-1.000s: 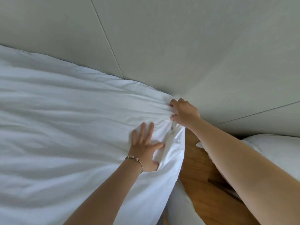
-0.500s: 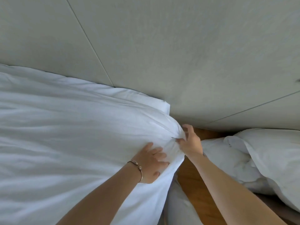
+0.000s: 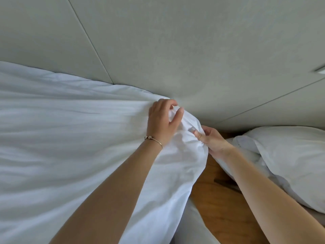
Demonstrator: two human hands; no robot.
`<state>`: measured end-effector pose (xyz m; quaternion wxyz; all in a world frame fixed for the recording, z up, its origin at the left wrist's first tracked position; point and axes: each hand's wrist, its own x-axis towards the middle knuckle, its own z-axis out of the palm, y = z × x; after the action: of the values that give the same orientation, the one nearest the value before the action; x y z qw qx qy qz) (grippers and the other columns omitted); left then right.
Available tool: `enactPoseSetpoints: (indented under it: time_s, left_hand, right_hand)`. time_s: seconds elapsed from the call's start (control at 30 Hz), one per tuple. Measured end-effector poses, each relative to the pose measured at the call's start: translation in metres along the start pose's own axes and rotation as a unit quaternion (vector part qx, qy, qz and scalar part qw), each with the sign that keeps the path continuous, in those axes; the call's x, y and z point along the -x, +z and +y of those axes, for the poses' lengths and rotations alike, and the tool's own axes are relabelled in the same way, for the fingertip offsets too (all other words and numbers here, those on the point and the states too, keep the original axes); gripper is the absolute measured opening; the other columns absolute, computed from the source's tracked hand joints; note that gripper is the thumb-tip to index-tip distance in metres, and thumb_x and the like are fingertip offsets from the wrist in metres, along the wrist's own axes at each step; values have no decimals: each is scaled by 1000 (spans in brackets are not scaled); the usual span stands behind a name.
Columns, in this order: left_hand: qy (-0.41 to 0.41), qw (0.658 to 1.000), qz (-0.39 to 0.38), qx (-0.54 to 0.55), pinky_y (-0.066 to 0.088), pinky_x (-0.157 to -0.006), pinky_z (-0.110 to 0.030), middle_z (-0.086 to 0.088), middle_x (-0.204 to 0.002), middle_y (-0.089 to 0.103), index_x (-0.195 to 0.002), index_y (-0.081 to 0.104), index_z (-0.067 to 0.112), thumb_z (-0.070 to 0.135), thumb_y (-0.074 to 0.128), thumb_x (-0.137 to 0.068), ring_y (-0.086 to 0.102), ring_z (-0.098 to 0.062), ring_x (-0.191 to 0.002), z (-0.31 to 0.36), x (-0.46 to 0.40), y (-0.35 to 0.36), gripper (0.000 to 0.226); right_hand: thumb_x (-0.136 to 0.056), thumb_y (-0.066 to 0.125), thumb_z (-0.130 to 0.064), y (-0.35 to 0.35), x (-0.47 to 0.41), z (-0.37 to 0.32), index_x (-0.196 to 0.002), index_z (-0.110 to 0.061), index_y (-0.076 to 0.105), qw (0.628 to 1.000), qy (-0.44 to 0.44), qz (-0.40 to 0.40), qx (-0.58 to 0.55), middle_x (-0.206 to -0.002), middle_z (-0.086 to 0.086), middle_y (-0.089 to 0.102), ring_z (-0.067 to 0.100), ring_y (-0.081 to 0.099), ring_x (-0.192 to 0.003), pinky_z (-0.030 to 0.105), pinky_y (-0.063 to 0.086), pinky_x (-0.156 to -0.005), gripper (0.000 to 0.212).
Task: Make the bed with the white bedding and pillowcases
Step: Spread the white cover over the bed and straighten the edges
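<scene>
Head view: both hands gripping the duvet corner against the headboard.
Left hand bunching its edge; right hand pinching below, beside floor.

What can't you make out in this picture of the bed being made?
- Head view: mattress, hidden under the duvet.
- Right hand: its fingers go behind the duvet corner.
- Pillow: cut off by the right edge.
- Dark thing on the wood floor: half behind the right forearm, unidentifiable.
</scene>
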<state>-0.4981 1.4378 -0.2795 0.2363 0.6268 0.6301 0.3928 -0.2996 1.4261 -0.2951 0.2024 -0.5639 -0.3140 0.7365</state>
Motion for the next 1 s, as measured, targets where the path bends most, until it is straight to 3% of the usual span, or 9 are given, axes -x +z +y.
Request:
enactPoseSetpoints:
  time_s: [0.07,0.17,0.3,0.43,0.63,0.73,0.83,0.93,1.0]
  left_hand:
    - [79,991,-64,-92,31,-86,-32,5,-105,60,-105,66,26,46,67,-75,46,-18,-100,-6,-13,10,36]
    - [212,956,-148,-139,25,-85,-31,12,-96,67,-77,74,35,48,56,-74,42,-15,-105,-15,-19,26,22]
    - [46,989,-125,-70,42,-75,-32,0,-71,70,-70,74,22,29,62,-81,60,-20,-84,3,-41,41,18]
    - [-115,984,-104,-84,48,-67,-37,-6,-78,69,-81,70,14,34,57,-92,60,-28,-78,25,-69,53,26]
    - [4,980,-137,-141,47,-71,-34,-6,-82,71,-81,72,14,33,53,-85,62,-31,-81,11,-55,68,27]
    - [65,981,-105,-147,32,-93,-30,-5,-115,65,-112,66,12,14,53,-87,52,-22,-107,-12,-49,57,28]
    - [48,987,-55,-144,28,-99,-29,-11,-117,58,-106,61,8,7,43,-87,50,-27,-109,-29,-24,22,26]
    - [86,955,-106,-263,26,-109,-41,-12,-137,48,-111,61,14,15,45,-91,41,-34,-128,-65,3,-21,26]
    - [28,927,-113,-357,14,-114,-46,-9,-153,32,-128,58,25,28,49,-94,23,-35,-141,-84,10,-50,35]
  right_hand:
    - [-46,97,-38,-5,2,1,-107,-6,61,1000,4,-12,-14,-103,13,68,29,66,-94,42,54,-83,78]
    - [-55,92,-20,-11,9,1,-112,-1,59,1000,-8,13,-21,-107,17,67,31,66,-95,39,57,-79,69]
    - [-75,77,-15,-14,20,16,-76,1,64,993,1,120,2,-86,20,65,36,62,-85,45,55,-85,21]
    - [-81,76,-10,-19,32,40,-73,-2,68,980,22,199,-3,-81,15,70,35,65,-82,42,59,-84,14]
    - [-91,67,-13,-46,16,42,-90,-13,62,889,81,389,225,-91,6,64,19,61,-80,18,43,-57,5]
    - [-95,60,-20,-24,4,22,-101,-16,64,873,-130,368,292,-103,1,63,19,59,-96,21,43,-72,8]
    - [-98,51,-39,27,-19,3,-134,-26,54,791,-323,186,485,-138,-5,53,18,43,-127,30,34,-101,38]
    - [-103,22,-36,44,-49,6,-151,-33,24,798,7,108,593,-159,-9,25,15,19,-146,50,3,-119,49]
    - [-98,27,-23,55,-54,4,-149,-24,29,811,83,198,544,-154,-2,35,20,26,-143,47,8,-118,51]
